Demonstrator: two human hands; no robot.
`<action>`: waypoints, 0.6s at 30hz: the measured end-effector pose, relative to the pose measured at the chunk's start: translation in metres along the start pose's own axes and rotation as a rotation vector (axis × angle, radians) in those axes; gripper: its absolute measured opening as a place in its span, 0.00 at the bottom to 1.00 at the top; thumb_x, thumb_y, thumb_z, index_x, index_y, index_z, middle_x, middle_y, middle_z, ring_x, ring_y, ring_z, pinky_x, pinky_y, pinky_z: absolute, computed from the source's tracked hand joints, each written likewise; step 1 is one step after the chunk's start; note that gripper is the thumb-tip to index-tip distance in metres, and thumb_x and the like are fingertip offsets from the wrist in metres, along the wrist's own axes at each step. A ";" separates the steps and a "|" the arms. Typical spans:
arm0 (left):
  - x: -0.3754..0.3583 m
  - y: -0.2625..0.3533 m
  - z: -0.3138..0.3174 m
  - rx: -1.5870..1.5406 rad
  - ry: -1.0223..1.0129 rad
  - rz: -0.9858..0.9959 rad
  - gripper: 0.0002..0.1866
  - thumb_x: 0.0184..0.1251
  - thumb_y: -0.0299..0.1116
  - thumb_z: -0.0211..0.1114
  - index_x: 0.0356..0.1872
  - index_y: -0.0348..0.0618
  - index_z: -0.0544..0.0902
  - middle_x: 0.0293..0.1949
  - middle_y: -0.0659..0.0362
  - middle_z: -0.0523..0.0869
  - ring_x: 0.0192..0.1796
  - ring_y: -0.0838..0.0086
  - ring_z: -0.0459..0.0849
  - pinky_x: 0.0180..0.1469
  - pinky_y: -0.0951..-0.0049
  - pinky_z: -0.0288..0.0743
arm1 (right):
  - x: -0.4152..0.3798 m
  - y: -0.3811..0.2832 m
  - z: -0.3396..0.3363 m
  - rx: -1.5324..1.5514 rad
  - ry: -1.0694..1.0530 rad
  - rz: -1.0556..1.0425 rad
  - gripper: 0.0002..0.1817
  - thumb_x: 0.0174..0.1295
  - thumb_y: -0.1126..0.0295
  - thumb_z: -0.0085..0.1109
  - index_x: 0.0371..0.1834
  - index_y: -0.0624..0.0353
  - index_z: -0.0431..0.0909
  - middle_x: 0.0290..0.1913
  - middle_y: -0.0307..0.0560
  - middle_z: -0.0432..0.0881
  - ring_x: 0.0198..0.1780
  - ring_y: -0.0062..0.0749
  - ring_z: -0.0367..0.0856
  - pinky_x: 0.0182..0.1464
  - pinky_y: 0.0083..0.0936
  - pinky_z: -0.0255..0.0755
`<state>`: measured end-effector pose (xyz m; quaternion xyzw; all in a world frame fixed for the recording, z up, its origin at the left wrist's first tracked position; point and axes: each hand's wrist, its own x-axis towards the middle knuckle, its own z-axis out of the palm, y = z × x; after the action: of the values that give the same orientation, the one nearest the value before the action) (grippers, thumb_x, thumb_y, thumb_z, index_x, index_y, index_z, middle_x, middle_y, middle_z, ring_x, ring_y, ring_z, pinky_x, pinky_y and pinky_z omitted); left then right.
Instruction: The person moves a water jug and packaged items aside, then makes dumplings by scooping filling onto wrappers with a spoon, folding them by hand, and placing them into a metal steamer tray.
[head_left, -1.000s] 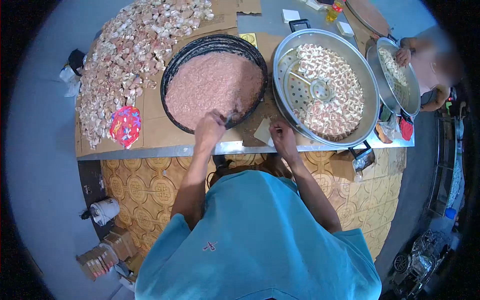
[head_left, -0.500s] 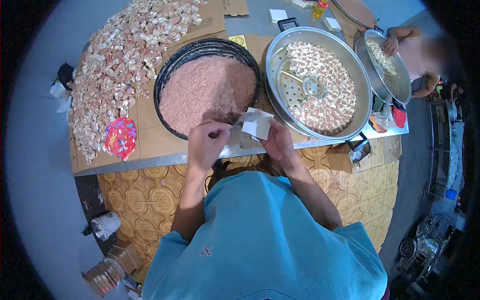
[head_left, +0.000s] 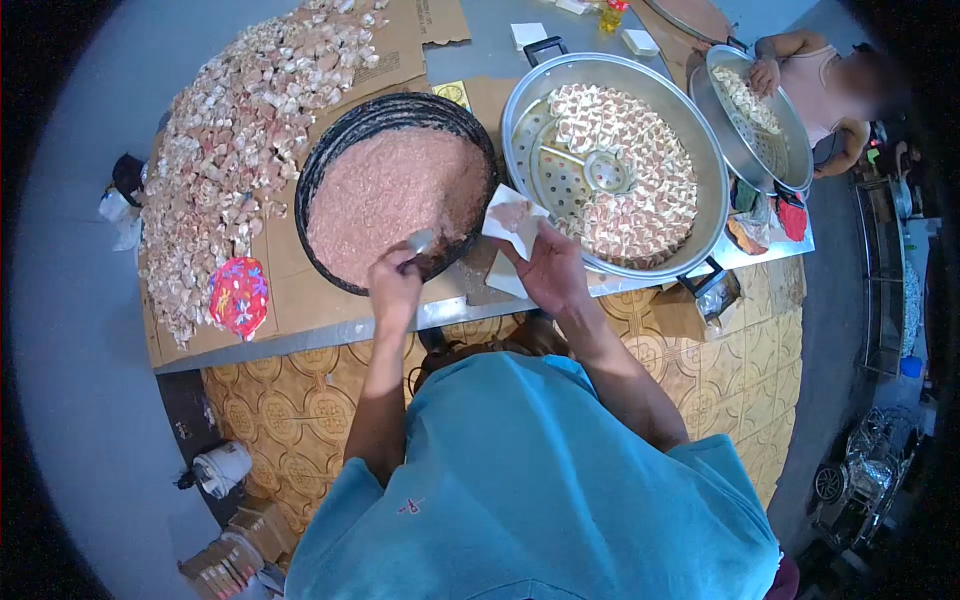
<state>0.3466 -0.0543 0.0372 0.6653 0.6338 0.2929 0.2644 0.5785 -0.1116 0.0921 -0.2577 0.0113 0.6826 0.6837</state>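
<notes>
My left hand [head_left: 397, 287] is closed around a small spoon-like tool [head_left: 420, 240], whose pale end is over the near right part of a black basin [head_left: 311, 235]. Pink minced filling [head_left: 385, 195] fills the basin. In my right hand [head_left: 555, 270] is a square white dough wrapper [head_left: 507, 205] with a smear of filling on it, held by the fingers between the basin and a big metal steamer pot [head_left: 513, 190]. Under that hand, at the table's edge, lies more white wrapper [head_left: 507, 277]. Rows of filled dumplings [head_left: 640, 160] cover much of the steamer's perforated plate.
Many dumplings [head_left: 225, 130] are spread over cardboard [head_left: 310, 305] on the left, beside a red patterned cloth [head_left: 240, 297]. White wrapper stacks [head_left: 640, 42] and a bottle [head_left: 612, 15] stand at the back. Another person [head_left: 815, 85] reaches into a second steamer [head_left: 795, 130].
My left hand has moved from beside the wrapper to the basin's near rim, its tool now plain to see. The wrapper in my right hand has risen and bears filling. The view has shifted slightly.
</notes>
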 end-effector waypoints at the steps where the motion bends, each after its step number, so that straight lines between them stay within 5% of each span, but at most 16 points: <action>1: -0.006 0.027 -0.004 -0.095 -0.121 0.003 0.12 0.58 0.23 0.61 0.41 0.36 0.88 0.42 0.47 0.89 0.45 0.55 0.89 0.50 0.67 0.80 | -0.004 0.003 0.007 0.009 -0.051 -0.028 0.20 0.77 0.63 0.40 0.67 0.58 0.68 0.62 0.47 0.79 0.64 0.39 0.77 0.67 0.41 0.71; 4: -0.011 0.068 0.001 -0.186 -0.309 0.062 0.11 0.61 0.27 0.62 0.41 0.34 0.87 0.36 0.49 0.90 0.38 0.61 0.89 0.44 0.66 0.80 | 0.017 0.024 -0.017 -0.224 -0.251 0.017 0.21 0.76 0.65 0.42 0.68 0.63 0.68 0.62 0.50 0.78 0.65 0.39 0.75 0.69 0.35 0.68; 5: -0.011 0.077 -0.004 -0.131 -0.360 0.032 0.11 0.62 0.27 0.62 0.41 0.34 0.87 0.33 0.49 0.90 0.34 0.65 0.88 0.41 0.67 0.80 | 0.014 0.029 -0.026 -0.381 -0.129 0.066 0.18 0.74 0.71 0.44 0.64 0.65 0.72 0.61 0.48 0.79 0.65 0.37 0.75 0.69 0.33 0.67; 6: -0.011 0.088 -0.014 -0.296 -0.405 -0.049 0.08 0.65 0.26 0.63 0.41 0.35 0.87 0.25 0.59 0.86 0.28 0.79 0.80 0.31 0.74 0.74 | 0.008 0.029 -0.023 -0.379 -0.133 0.066 0.18 0.74 0.71 0.44 0.64 0.65 0.72 0.61 0.48 0.79 0.65 0.37 0.75 0.69 0.33 0.67; 9: -0.013 0.086 -0.018 -0.482 -0.352 -0.187 0.07 0.69 0.21 0.60 0.38 0.35 0.87 0.27 0.60 0.87 0.26 0.81 0.82 0.27 0.80 0.75 | -0.011 0.016 -0.007 -0.489 -0.240 0.091 0.14 0.70 0.80 0.50 0.55 0.65 0.79 0.51 0.42 0.82 0.52 0.26 0.80 0.59 0.27 0.73; 13: -0.020 0.097 -0.004 -0.648 -0.396 -0.124 0.09 0.67 0.21 0.63 0.47 0.32 0.85 0.33 0.58 0.88 0.31 0.79 0.86 0.31 0.79 0.81 | -0.001 0.011 -0.031 -0.570 -0.232 -0.135 0.09 0.67 0.75 0.61 0.48 0.64 0.80 0.42 0.40 0.83 0.43 0.21 0.81 0.49 0.24 0.77; 18: -0.017 0.126 -0.014 -0.808 -0.491 -0.253 0.10 0.70 0.24 0.62 0.49 0.32 0.83 0.35 0.58 0.87 0.30 0.78 0.86 0.28 0.78 0.81 | -0.011 -0.003 -0.019 -0.579 -0.177 -0.218 0.11 0.63 0.78 0.65 0.48 0.64 0.81 0.40 0.40 0.85 0.42 0.22 0.82 0.47 0.24 0.78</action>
<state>0.4229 -0.0785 0.1370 0.4769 0.4641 0.3154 0.6766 0.5870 -0.1289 0.0813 -0.3808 -0.2707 0.6000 0.6494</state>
